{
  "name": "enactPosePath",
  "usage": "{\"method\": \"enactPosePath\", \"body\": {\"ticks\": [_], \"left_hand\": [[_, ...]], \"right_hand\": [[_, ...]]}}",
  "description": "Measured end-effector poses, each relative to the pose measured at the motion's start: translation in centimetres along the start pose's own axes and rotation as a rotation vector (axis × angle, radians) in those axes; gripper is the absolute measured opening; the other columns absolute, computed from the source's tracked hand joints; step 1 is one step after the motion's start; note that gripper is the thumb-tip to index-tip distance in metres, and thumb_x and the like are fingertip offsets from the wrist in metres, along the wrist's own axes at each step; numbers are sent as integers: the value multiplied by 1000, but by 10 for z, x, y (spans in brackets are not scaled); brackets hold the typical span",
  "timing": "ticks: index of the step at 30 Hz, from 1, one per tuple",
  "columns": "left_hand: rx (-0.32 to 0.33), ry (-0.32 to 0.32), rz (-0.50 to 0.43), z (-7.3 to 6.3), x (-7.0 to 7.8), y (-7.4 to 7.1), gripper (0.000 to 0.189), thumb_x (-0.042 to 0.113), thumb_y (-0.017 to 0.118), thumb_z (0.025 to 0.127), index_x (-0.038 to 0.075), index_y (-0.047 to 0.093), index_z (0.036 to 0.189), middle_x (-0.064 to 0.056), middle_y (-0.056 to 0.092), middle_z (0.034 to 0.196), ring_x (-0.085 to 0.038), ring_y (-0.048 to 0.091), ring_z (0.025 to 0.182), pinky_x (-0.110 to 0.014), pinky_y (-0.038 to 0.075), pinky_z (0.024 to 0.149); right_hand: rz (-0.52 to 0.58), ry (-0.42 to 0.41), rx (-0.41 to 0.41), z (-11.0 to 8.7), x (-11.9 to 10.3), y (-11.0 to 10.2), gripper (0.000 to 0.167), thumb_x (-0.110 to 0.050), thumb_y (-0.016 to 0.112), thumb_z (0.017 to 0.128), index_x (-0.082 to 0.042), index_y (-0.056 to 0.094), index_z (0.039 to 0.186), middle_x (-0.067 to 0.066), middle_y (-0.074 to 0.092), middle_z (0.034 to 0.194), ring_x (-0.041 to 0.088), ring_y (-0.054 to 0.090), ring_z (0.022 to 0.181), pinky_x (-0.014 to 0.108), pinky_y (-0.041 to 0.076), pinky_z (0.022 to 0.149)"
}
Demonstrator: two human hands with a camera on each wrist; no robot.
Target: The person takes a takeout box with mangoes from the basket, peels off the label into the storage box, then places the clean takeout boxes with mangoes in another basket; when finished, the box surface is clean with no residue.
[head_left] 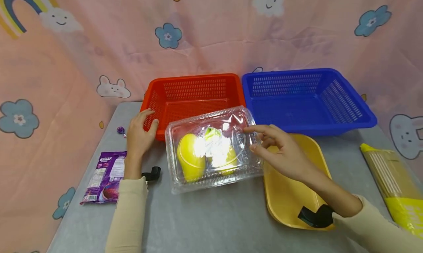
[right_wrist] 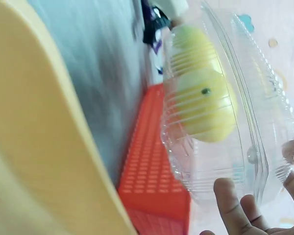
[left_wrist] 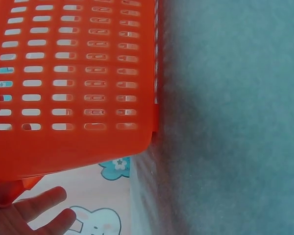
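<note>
My right hand point(head_left: 281, 150) holds a clear plastic clamshell box point(head_left: 251, 165) by its right end, tilted above the table. Two yellow fruits point(right_wrist: 206, 105), mango-like in shape, lie inside; glare and a white-green patch partly cover one in the head view. In the right wrist view, fingers point(right_wrist: 230, 205) touch the box from both sides. At the left end of the red basket point(head_left: 195, 87), my left hand point(head_left: 140, 133) has its fingers spread by the rim. The left wrist view shows those fingers point(left_wrist: 49, 200) extended beside the basket corner, holding nothing.
A blue basket point(head_left: 297, 124) adjoins the red one. Below it is a yellow tray point(head_left: 287, 198), partly under my right arm. On the left lie a purple packet point(head_left: 110, 176) and a small purple wrapped item point(head_left: 120, 130). A yellow packet point(head_left: 390, 176) lies far right.
</note>
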State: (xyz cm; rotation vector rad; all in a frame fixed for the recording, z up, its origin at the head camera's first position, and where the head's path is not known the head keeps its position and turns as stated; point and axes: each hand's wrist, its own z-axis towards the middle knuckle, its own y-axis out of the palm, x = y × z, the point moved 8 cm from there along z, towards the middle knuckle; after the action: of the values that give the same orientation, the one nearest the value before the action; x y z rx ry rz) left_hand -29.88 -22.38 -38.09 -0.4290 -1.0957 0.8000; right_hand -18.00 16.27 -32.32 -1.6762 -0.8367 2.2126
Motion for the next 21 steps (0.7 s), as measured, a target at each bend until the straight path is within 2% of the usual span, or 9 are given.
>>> {"method": "enactPosePath", "body": {"ticks": [5,9,13,16,19,21], "left_hand": [[-4,2,-7,0,0,0,41,28,61,96,9,66,132,-12,60,146,-40,52,135,-60,36,116],[-16,-17,-15,0,-1,1,41,29,59,97,10,66,134,-11,58,148,-39,51,135,-62,35,115],[-30,-26,-13,-1,0,1,42,31,58,98,12,65,135,-9,57,150,-40,51,135,-63,36,113],[-28,-23,-9,-1,-2,2,42,31,59,98,12,65,135,-9,57,150,-40,51,134,-62,36,113],[-21,-12,-10,-1,-2,2,42,30,59,98,11,65,134,-10,57,149,-40,52,134,-62,36,114],[-17,-6,-10,-1,-1,1,41,30,59,98,10,66,133,-10,58,149,-41,52,133,-62,36,113]], "right_hand": [[-1,17,-22,-19,6,7,40,-20,70,97,-31,64,135,-4,66,120,14,68,84,29,54,72],[-4,41,-29,-28,15,15,38,-20,73,95,-25,66,132,0,67,110,11,67,76,28,54,71],[1,89,-44,-32,26,24,38,-23,75,93,-21,67,130,4,62,100,12,64,70,26,52,57],[7,120,-57,-32,30,30,38,-25,76,93,-21,66,130,5,60,97,13,63,67,25,52,53],[-16,135,-68,-31,32,33,40,-27,76,92,-21,65,130,6,60,92,14,60,64,24,50,51],[-74,134,-81,-30,31,35,41,-30,76,92,-21,65,131,4,60,89,13,57,61,24,48,50]]}}
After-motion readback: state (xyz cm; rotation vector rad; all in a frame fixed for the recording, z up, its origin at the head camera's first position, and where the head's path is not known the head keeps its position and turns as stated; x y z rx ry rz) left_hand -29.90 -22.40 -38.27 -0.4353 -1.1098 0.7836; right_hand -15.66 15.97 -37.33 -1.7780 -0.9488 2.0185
